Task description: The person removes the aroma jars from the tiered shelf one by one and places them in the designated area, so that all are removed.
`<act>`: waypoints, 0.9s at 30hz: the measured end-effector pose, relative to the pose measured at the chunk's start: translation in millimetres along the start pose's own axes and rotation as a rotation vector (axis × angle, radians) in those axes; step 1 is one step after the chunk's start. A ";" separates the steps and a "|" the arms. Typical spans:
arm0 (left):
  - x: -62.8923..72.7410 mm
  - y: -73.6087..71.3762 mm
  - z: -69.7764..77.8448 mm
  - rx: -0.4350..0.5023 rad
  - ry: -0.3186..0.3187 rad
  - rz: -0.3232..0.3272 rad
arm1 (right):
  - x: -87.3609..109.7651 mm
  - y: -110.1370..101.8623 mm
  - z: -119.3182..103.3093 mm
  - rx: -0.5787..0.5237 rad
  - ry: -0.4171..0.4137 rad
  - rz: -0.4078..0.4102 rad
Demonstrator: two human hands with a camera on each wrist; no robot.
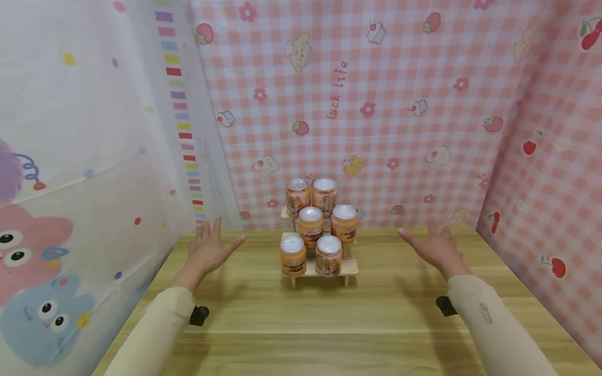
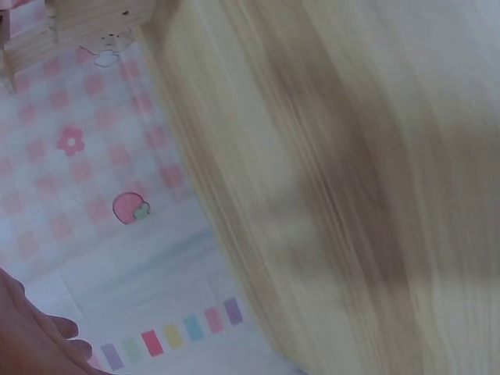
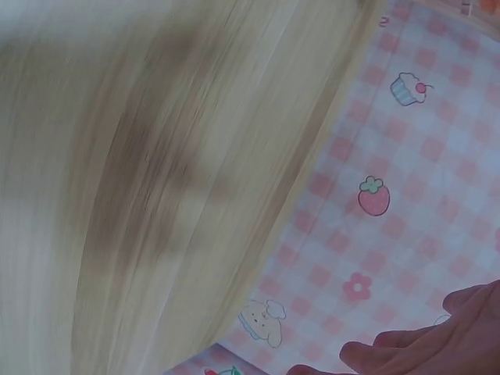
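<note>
Several orange jars with white lids, such as the front left jar (image 1: 293, 256), stand in pairs on a stepped wooden rack (image 1: 350, 268) at the middle of the table. To the left of the rack my left hand (image 1: 210, 251) is held over the table with fingers spread, holding nothing. On the other side my right hand (image 1: 437, 249) is raised the same way, thumb toward the jars, also holding nothing. Both hands are well apart from the rack. In the left wrist view, part of the rack (image 2: 78, 31) shows at the top left corner.
The wooden table (image 1: 320, 329) ends at a pink checked cloth (image 1: 400, 136) hung behind it. A white patterned cloth (image 1: 113, 209) hangs on the left, and another checked cloth (image 1: 527, 209) on the right. Each wrist carries a black device.
</note>
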State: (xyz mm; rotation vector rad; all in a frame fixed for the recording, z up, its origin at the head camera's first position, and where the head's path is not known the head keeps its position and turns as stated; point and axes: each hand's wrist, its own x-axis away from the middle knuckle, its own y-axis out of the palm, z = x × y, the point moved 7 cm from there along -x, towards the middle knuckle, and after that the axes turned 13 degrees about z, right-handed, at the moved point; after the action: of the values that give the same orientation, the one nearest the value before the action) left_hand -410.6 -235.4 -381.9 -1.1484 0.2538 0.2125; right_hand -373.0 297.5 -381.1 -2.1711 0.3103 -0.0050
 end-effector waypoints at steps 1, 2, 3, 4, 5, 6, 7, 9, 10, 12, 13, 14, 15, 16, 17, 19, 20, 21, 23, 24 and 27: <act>-0.4 0.2 1.8 0.007 -0.002 -0.001 | 0.6 0.3 -1.4 -0.011 0.003 0.000; -0.8 0.6 3.3 0.017 -0.006 -0.004 | 0.9 0.7 -2.8 -0.024 0.004 0.002; -0.7 0.6 5.6 0.024 -0.011 -0.006 | 1.2 0.8 -4.4 -0.037 0.003 0.007; -0.7 0.5 7.6 0.033 -0.017 -0.008 | 1.7 1.0 -5.9 -0.052 0.003 0.013; -0.9 0.2 9.6 0.044 -0.023 -0.008 | 2.4 1.3 -7.3 -0.072 0.007 0.017; -1.1 -0.5 12.0 0.058 -0.027 -0.002 | 3.2 1.5 -8.6 -0.092 0.011 0.023; -1.3 -1.3 14.2 0.072 -0.031 0.009 | 3.7 2.1 -9.5 -0.108 0.018 0.026; -2.3 -3.1 18.6 0.117 -0.039 0.026 | 4.9 3.3 -12.0 -0.156 0.033 0.041; -2.8 -4.0 21.1 0.151 -0.043 0.033 | 6.1 3.9 -13.4 -0.180 0.044 0.053; -2.7 -6.0 25.7 0.229 -0.055 0.042 | 8.9 5.0 -16.3 -0.223 0.056 0.090; -2.0 -7.3 27.3 0.270 -0.066 0.040 | 10.4 6.1 -18.6 -0.246 0.061 0.112; -1.7 -8.4 28.7 0.312 -0.075 0.037 | 12.3 7.1 -20.7 -0.263 0.064 0.134; -1.3 -9.3 30.0 0.353 -0.086 0.037 | 14.6 8.8 -22.0 -0.285 0.075 0.149; -0.7 -10.2 31.3 0.390 -0.097 0.037 | 17.1 10.6 -22.4 -0.306 0.087 0.161; -0.4 -11.1 32.8 0.423 -0.110 0.037 | 19.6 12.9 -22.2 -0.326 0.103 0.166; -0.1 -12.4 36.6 0.487 -0.131 0.038 | 25.5 18.4 -20.3 -0.368 0.141 0.174; -0.2 -13.0 38.7 0.518 -0.140 0.040 | 27.8 21.4 -18.8 -0.386 0.158 0.178; -0.1 -13.7 41.1 0.548 -0.149 0.041 | 30.4 25.0 -16.8 -0.409 0.178 0.182; -0.1 -14.6 46.2 0.604 -0.161 0.041 | 34.5 32.6 -13.1 -0.444 0.207 0.200; -0.4 -14.9 48.4 0.625 -0.162 0.042 | 36.3 36.9 -11.3 -0.470 0.222 0.215; -2.2 -15.5 53.3 0.678 -0.162 0.048 | 40.4 51.3 -8.1 -0.542 0.266 0.250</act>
State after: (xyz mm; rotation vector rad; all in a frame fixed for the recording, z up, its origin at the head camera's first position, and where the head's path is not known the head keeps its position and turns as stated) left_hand -403.4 -192.7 -347.1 -0.4508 0.1872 0.2366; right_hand -346.0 253.6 -422.2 -2.6536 0.8120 -0.0766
